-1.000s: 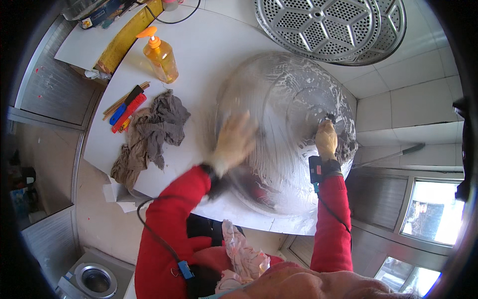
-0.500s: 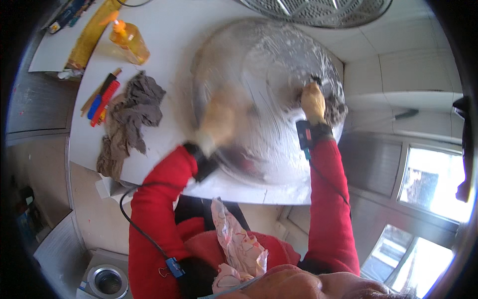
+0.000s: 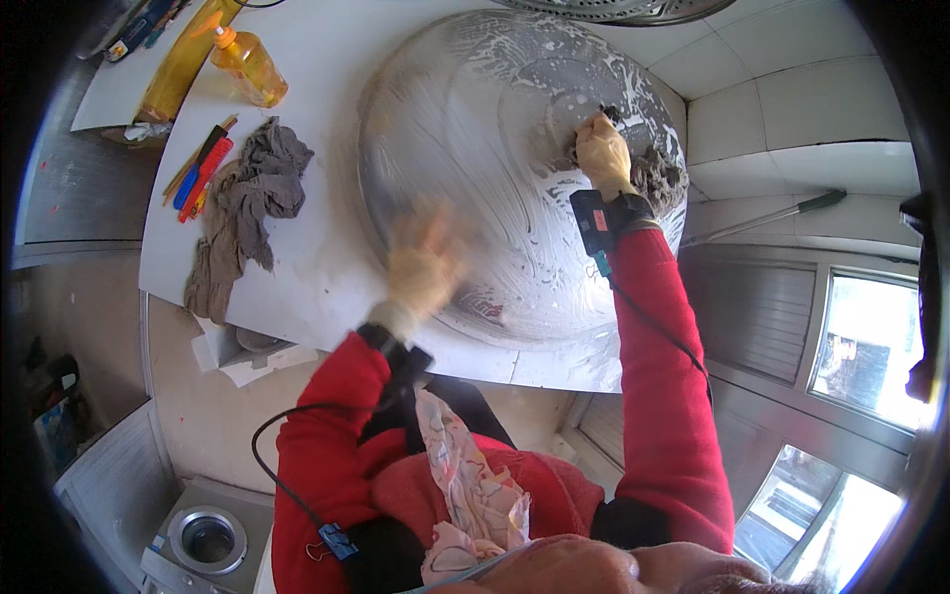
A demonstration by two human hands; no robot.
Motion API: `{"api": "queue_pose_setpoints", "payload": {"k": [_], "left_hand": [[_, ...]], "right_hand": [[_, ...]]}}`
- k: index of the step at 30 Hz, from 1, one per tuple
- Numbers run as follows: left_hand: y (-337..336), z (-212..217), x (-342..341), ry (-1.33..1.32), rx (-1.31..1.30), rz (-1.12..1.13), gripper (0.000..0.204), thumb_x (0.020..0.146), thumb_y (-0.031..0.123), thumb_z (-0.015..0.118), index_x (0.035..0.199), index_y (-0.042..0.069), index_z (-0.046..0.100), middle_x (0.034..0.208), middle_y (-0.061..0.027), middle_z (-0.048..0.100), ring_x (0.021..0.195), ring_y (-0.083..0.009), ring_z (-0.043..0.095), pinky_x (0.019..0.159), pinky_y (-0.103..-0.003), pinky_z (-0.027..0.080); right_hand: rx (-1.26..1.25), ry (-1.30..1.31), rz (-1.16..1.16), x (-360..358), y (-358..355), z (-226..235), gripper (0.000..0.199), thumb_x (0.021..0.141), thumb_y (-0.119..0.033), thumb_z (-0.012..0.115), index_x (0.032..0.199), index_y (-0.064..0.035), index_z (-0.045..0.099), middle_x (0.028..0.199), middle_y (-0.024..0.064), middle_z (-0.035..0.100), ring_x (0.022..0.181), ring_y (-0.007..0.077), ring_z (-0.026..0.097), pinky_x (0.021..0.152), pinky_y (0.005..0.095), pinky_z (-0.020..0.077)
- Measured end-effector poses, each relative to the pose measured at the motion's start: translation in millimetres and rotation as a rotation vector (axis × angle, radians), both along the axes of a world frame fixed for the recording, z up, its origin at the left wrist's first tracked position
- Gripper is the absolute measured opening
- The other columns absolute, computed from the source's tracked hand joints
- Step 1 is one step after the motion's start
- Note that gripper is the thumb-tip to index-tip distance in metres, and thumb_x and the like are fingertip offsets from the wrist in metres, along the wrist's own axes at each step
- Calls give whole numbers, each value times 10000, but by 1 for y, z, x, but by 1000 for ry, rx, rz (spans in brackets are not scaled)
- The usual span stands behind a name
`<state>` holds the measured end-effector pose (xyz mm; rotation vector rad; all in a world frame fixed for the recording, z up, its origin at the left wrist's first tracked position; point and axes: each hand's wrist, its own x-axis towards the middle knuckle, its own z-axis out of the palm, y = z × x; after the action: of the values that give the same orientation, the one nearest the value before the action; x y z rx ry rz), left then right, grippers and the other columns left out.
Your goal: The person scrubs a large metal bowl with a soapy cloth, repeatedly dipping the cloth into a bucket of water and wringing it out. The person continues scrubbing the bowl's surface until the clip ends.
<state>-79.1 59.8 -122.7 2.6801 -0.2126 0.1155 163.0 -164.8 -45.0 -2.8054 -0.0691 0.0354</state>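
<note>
A large round metal lid (image 3: pixel 495 129), soapy and streaked, lies on the white table (image 3: pixel 317 267). My right hand (image 3: pixel 602 150) presses a grey rag (image 3: pixel 655 176) onto the lid's right side. My left hand (image 3: pixel 426 265) is blurred with motion and rests on the lid's near left rim, fingers spread, holding nothing that I can see. Both arms wear red sleeves, each with a black band at the wrist.
A crumpled grey-brown cloth (image 3: pixel 242 213) lies left of the lid, beside red and blue pens (image 3: pixel 198 173). An orange soap bottle (image 3: pixel 247 64) stands at the far left. A perforated metal tray (image 3: pixel 614 8) sits beyond the lid. A long-handled tool (image 3: pixel 772 216) lies right.
The view has shifted closer over the lid. My left hand slid along the lid's near rim, and my right hand with the rag moved a little across the lid's right side.
</note>
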Motion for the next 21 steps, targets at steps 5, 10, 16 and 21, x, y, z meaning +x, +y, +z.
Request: {"api": "queue_pose_setpoints", "payload": {"k": [5, 10, 16, 21], "left_hand": [[-37, 19, 20, -153, 112, 313, 572, 932, 395, 543, 1446, 160, 449, 1549, -117, 316, 1446, -359, 227, 1137, -592, 215], [-138, 2, -61, -225, 20, -119, 656, 930, 578, 485, 1492, 255, 384, 1588, -72, 244, 1479, -366, 149, 1137, -669, 124], [-63, -21, -25, -292, -132, 505, 558, 958, 368, 511, 1478, 203, 399, 1569, -147, 254, 1452, -413, 184, 1167, -581, 183], [-163, -17, -58, -154, -167, 170, 570, 944, 392, 535, 1476, 239, 399, 1579, -87, 262, 1465, -370, 183, 1153, -653, 110]], "right_hand": [[72, -19, 74, -1, -4, -1, 303, 896, -293, 539, 1103, -87, 618, 1066, 190, 684, 1049, 375, 642, 853, 438, 501], [108, -87, 153, 1, -7, -4, 249, 904, -266, 524, 1033, -84, 634, 923, 192, 689, 916, 388, 659, 797, 435, 510], [129, -48, 160, 7, -11, -10, 317, 887, -335, 550, 1058, -83, 639, 1032, 206, 689, 1012, 385, 650, 841, 434, 504], [62, -138, 223, 16, -16, -16, 332, 916, -337, 497, 1058, -67, 628, 1038, 216, 682, 994, 403, 644, 850, 443, 506]]}}
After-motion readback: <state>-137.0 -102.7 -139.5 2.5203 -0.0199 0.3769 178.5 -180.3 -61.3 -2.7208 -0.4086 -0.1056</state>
